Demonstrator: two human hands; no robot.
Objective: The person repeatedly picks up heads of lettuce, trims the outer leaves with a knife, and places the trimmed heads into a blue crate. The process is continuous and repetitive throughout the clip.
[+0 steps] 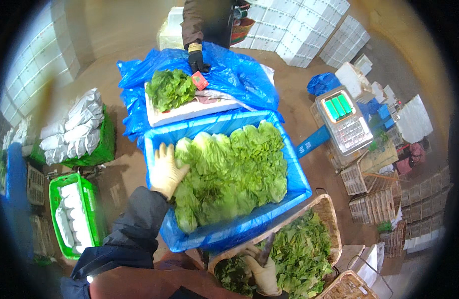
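Note:
Heads of leaf lettuce [233, 164] lie in rows in a box lined with blue plastic film [289, 220]. My left hand [166, 172], in a pale glove, rests with spread fingers at the box's left side, against the outermost lettuce. Lower down, my right hand [263, 273], gloved too, is closed around the dark handle or blade of a knife [267, 248], which is partly blurred. It is over a wicker-like basket [336, 239] of loose green leaves [300, 250]. Beyond the blue box, a white foam box [166, 119] holds a leafy head [169, 89] and a red card [199, 80].
A co-worker's black-gloved hand [198, 62] touches blue film at the far side. A digital scale [343, 119] stands right of the box. Green crates [78, 216] with wrapped white bundles stand left. White foam boxes [300, 33] are stacked behind; more crates [371, 205] stand right.

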